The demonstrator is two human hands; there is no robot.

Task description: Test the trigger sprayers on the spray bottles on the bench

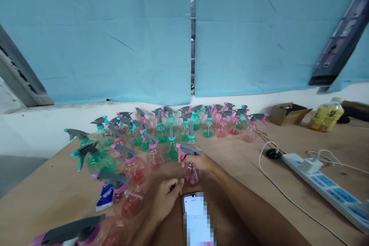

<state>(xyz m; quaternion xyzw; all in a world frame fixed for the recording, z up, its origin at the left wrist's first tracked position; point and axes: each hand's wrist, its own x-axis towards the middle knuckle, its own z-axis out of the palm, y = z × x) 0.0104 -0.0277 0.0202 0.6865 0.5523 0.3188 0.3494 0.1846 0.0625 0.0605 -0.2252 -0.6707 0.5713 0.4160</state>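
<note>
Dozens of spray bottles [161, 132] crowding right hand [198, 160], phone [197, 219] near left hand [167, 196]

Head cam looks fwd and down over table [248, 169], close, facing blue wall [115, 34].

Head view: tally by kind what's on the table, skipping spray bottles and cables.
phone: 1
power strip: 1
white charger: 1
black round item: 1
cardboard box: 1
yellow drink bottle: 1
blue and white packet: 1
Total: 7
Dark shapes behind the yellow drink bottle are too unclear to count.
</note>
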